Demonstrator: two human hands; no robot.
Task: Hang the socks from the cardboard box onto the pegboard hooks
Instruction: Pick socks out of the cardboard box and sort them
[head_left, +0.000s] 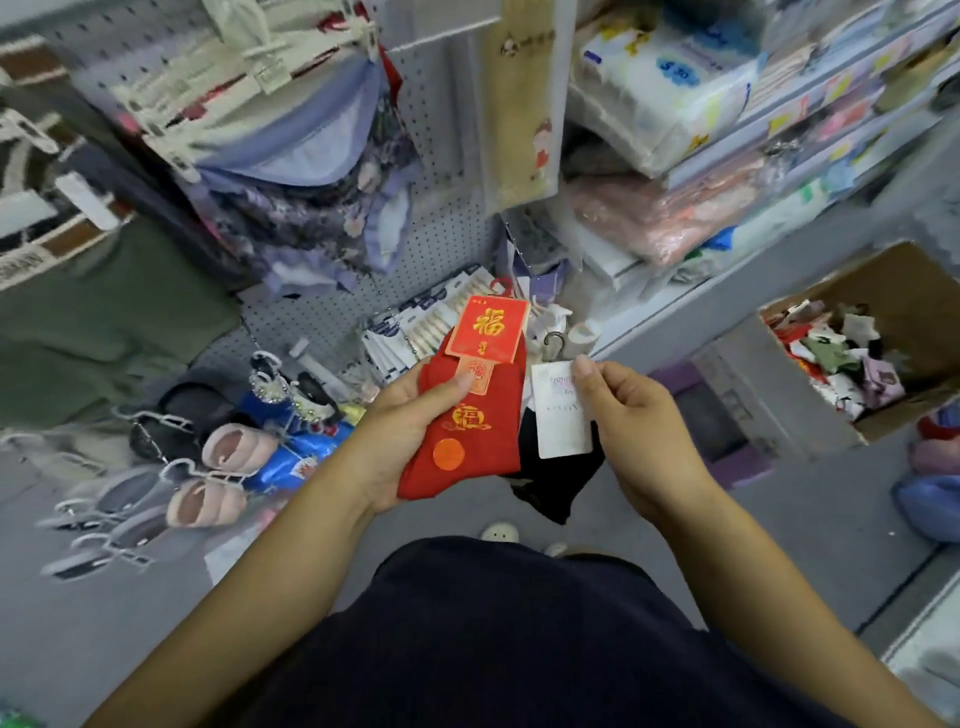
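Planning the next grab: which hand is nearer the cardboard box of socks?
Right. The right hand, pinching the white tag of the black socks, sits left of the cardboard box; the left hand, holding the red socks, is farther left.

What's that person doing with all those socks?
A person is sorting socks in a shop. Their left hand holds a red pair of socks with a red and gold card on top. The fingers of their right hand pinch the white paper tag on a black pair of socks. Neither pair hangs on the grey pegboard yet. More socks wait in the brown cardboard box.
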